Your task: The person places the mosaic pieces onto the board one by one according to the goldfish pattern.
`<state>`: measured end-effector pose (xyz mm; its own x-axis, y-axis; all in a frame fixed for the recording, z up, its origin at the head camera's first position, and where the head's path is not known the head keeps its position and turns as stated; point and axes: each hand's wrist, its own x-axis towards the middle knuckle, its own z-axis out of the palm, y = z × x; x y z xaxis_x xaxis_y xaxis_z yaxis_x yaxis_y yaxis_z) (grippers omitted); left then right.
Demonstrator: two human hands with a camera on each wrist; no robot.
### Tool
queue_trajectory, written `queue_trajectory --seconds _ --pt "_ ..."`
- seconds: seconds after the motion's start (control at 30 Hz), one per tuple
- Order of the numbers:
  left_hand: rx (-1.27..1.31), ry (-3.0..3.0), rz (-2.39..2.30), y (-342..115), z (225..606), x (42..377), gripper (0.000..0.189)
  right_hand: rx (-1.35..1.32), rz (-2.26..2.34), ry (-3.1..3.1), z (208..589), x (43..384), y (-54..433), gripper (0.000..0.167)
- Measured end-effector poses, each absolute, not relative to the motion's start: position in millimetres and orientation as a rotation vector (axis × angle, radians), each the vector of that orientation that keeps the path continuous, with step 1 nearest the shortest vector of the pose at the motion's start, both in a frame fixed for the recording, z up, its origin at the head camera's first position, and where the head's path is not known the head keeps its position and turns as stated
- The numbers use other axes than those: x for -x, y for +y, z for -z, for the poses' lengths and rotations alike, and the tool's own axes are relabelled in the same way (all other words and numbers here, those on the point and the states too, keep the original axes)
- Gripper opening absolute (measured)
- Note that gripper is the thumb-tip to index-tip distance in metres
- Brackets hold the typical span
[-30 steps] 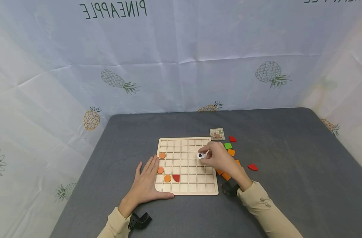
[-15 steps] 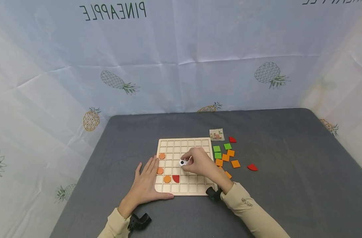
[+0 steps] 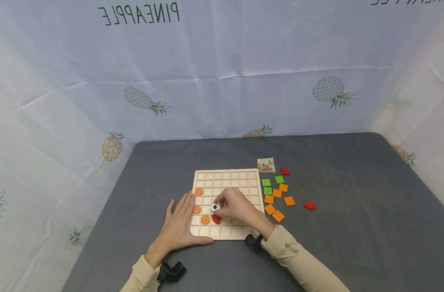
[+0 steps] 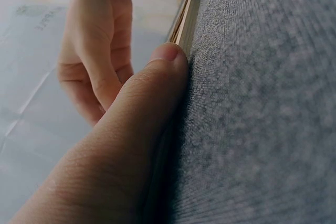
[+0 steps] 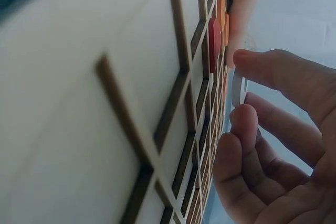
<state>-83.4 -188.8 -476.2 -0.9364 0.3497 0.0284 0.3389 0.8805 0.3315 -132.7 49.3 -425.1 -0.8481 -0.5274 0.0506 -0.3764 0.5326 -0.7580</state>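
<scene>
My right hand [image 3: 236, 204] pinches a white round disc [image 3: 216, 207] with a black dot, between thumb and fingertips, close over the wooden grid board [image 3: 245, 182]. In the right wrist view the disc [image 5: 239, 88] stands edge-on between the fingertips, a little off the grid. Just below it in the head view sits a red quarter-circle piece [image 3: 216, 220] in a cell. Orange discs [image 3: 205, 219] lie in cells at the board's left. My left hand [image 3: 179, 225] rests with straight, spread fingers along the board's left edge, its thumb [image 4: 168, 59] at the near edge.
Right of the board lie several orange squares [image 3: 289, 201], a few green squares [image 3: 266, 182] and two more red quarter-circles [image 3: 309, 205]. A small pattern card [image 3: 266, 165] lies at the board's far right corner. A pineapple-print cloth [image 3: 222, 101] hangs behind the grey table [image 3: 335, 174].
My right hand has carried the white disc left and nearer across the board, from its right side to above the red quarter-circle. My left hand has stayed in place.
</scene>
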Motion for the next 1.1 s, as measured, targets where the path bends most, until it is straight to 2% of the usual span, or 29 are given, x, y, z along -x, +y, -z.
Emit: queue_trajectory --seconds 0.47,1.1 --pt "-0.554 3.023 -0.531 -188.3 476.1 83.5 0.146 0.704 1.176 2.554 427.4 133.5 45.7 0.014" --pt "-0.554 3.016 -0.546 -188.1 476.0 82.3 0.147 0.659 1.142 2.555 427.6 131.1 47.5 0.02"
